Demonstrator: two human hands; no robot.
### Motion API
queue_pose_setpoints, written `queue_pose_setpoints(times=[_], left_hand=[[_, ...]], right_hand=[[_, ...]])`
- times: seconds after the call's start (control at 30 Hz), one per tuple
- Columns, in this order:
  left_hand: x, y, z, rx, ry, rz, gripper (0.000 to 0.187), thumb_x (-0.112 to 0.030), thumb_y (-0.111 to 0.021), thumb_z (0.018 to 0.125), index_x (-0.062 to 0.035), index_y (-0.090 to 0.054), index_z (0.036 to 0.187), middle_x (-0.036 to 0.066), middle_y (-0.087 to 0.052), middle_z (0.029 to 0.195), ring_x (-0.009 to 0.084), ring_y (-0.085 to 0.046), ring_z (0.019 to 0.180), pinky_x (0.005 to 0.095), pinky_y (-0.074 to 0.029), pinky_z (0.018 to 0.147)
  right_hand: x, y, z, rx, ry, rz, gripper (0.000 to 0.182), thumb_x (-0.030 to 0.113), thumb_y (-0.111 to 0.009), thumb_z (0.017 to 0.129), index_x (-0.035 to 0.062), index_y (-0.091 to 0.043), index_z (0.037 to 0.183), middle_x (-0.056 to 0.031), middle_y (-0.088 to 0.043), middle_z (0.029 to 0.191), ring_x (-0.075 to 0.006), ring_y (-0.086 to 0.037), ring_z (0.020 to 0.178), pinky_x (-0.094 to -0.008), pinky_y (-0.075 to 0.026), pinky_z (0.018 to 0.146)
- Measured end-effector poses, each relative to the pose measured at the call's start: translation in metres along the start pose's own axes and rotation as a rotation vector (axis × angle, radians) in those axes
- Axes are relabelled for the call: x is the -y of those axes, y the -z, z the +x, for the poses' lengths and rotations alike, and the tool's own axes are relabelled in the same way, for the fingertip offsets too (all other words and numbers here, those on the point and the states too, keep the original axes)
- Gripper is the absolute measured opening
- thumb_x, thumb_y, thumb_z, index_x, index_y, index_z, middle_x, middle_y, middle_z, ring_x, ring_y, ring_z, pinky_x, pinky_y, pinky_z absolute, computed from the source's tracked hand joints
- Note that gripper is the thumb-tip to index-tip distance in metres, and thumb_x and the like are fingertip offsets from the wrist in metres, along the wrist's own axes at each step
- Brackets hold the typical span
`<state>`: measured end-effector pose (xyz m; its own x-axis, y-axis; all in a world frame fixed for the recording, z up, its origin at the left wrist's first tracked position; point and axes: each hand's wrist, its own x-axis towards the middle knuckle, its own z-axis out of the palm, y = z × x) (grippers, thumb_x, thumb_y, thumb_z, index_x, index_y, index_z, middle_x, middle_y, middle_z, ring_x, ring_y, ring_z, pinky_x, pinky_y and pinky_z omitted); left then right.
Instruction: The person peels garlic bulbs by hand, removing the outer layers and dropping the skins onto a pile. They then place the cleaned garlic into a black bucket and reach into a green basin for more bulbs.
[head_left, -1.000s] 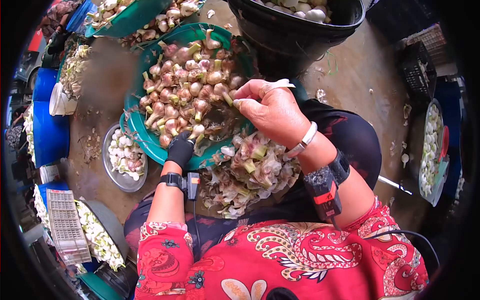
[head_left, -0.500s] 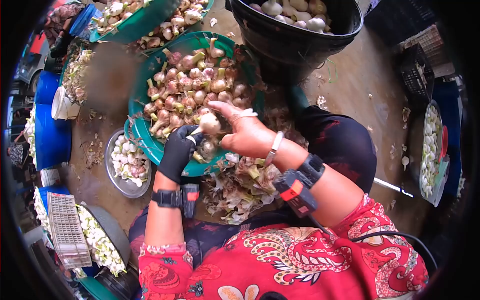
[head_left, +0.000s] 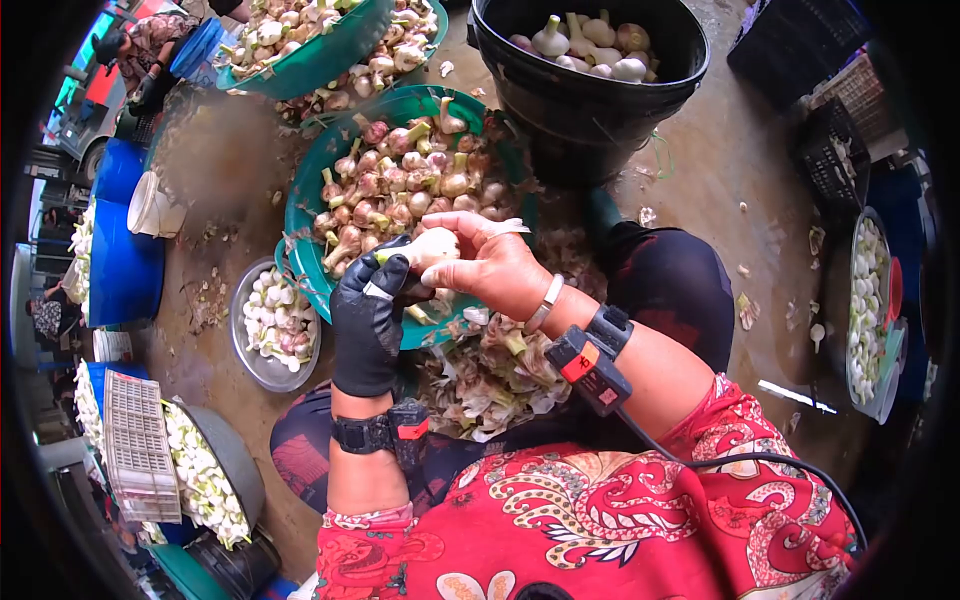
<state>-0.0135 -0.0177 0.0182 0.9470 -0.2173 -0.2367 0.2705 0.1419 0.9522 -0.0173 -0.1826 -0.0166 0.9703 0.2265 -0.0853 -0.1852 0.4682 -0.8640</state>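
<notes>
My left hand (head_left: 368,315), in a black glove, grips the stem end of a whitish garlic bulb (head_left: 433,247). Bare except for a white wrap on a finger, my right hand (head_left: 490,262) has its thumb and fingers closed round the bulb's other end. Both hands are over the front part of a green basin (head_left: 305,215) full of unpeeled garlic (head_left: 397,180). Below the hands lies a heap of loose garlic skins (head_left: 490,375).
A black bucket (head_left: 585,105) with garlic stands beyond the basin. To the left sit a bowl of white garlic (head_left: 275,325) and a blue tub (head_left: 130,260). A tray of garlic (head_left: 866,310) is at the right. Another person (head_left: 150,55) is at the upper left.
My left hand has turned more upright, and the bulb now lies level between both hands. My right hand's fingers have closed onto the bulb. The whole view has shifted slightly.
</notes>
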Motion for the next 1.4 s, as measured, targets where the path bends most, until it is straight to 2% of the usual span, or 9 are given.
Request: queue_pose_setpoints(times=[0.27,0.43,0.77,0.87,0.93,1.03,1.17,1.23,1.4], left_hand=[[0.002,0.003,0.002,-0.006,-0.113,0.104,0.024,-0.017,-0.052,0.094,0.0031,-0.059,0.104,0.009,-0.065,0.094,0.0161,-0.064,0.081,0.0276,-0.054,0.071],[0.007,0.010,0.011,0.018,-0.161,0.169,0.028,-0.022,-0.048,0.097,0.0027,-0.059,0.102,0.010,-0.065,0.092,0.0169,-0.064,0.081,0.0297,-0.054,0.071],[0.014,0.008,0.006,-0.038,-0.157,0.152,0.024,-0.005,-0.054,0.088,0.0065,-0.058,0.109,0.009,-0.064,0.099,0.0145,-0.062,0.088,0.0274,-0.052,0.075],[0.018,0.012,0.012,0.063,-0.577,0.805,0.022,-0.007,-0.055,0.089,0.0055,-0.058,0.107,0.008,-0.064,0.098,0.0141,-0.062,0.087,0.0268,-0.052,0.073],[0.017,0.002,0.007,-0.018,0.004,-0.084,0.020,-0.006,-0.056,0.088,0.0043,-0.059,0.105,0.007,-0.065,0.098,0.0134,-0.063,0.084,0.0269,-0.051,0.071],[0.008,-0.002,0.003,-0.003,0.012,0.072,0.018,-0.006,-0.059,0.086,0.0025,-0.062,0.101,0.006,-0.066,0.094,0.0125,-0.063,0.082,0.0258,-0.050,0.071],[0.012,0.018,0.006,0.062,-0.180,0.648,0.020,-0.006,-0.061,0.081,-0.0001,-0.065,0.100,0.004,-0.066,0.092,0.0127,-0.062,0.083,0.0260,-0.049,0.073],[0.004,0.017,0.005,0.171,-0.418,1.054,0.027,-0.008,-0.060,0.079,0.0002,-0.063,0.105,0.005,-0.066,0.096,0.0131,-0.061,0.085,0.0273,-0.049,0.076],[0.004,0.005,0.000,0.035,-0.105,0.286,0.036,-0.009,-0.056,0.089,0.0015,-0.053,0.123,0.009,-0.062,0.109,0.0133,-0.060,0.093,0.0266,-0.047,0.082]], right_hand=[[0.009,-0.002,0.000,-0.029,-0.082,0.188,0.051,0.006,-0.066,0.082,0.0011,-0.045,0.129,-0.0048,-0.061,0.097,-0.0086,-0.057,0.079,-0.0228,-0.050,0.065],[0.002,-0.006,0.001,-0.067,0.112,-0.037,0.044,0.007,-0.060,0.086,0.0049,-0.047,0.128,-0.0039,-0.060,0.095,-0.0077,-0.056,0.073,-0.0223,-0.048,0.061],[0.004,-0.002,0.003,-0.097,-0.042,0.122,0.043,0.014,-0.063,0.087,0.0024,-0.047,0.126,-0.0047,-0.060,0.097,-0.0077,-0.055,0.074,-0.0214,-0.047,0.059],[0.000,-0.006,0.002,-0.089,0.018,0.046,0.044,0.016,-0.062,0.088,0.0011,-0.045,0.126,-0.0052,-0.060,0.097,-0.0084,-0.055,0.076,-0.0225,-0.048,0.065],[-0.005,-0.009,0.002,-0.108,0.069,-0.011,0.044,0.018,-0.060,0.089,0.0003,-0.045,0.126,-0.0055,-0.060,0.096,-0.0087,-0.055,0.078,-0.0232,-0.048,0.068],[-0.013,-0.007,0.005,-0.238,0.023,-0.196,0.040,0.028,-0.052,0.092,-0.0020,-0.051,0.117,-0.0083,-0.062,0.089,-0.0104,-0.057,0.074,-0.0240,-0.047,0.063],[0.016,0.011,0.008,0.021,-0.642,0.104,0.027,0.027,-0.052,0.089,0.0036,-0.062,0.081,-0.0066,-0.060,0.066,-0.0139,-0.056,0.049,-0.0257,-0.043,0.039],[0.015,0.001,-0.001,0.100,-0.816,0.115,0.028,0.031,-0.051,0.091,0.0049,-0.060,0.091,-0.0071,-0.061,0.067,-0.0158,-0.057,0.049,-0.0245,-0.042,0.038],[0.016,0.012,-0.002,0.315,-0.739,0.387,0.032,0.037,-0.050,0.093,0.0071,-0.058,0.100,-0.0087,-0.063,0.071,-0.0170,-0.060,0.052,-0.0212,-0.041,0.036]])
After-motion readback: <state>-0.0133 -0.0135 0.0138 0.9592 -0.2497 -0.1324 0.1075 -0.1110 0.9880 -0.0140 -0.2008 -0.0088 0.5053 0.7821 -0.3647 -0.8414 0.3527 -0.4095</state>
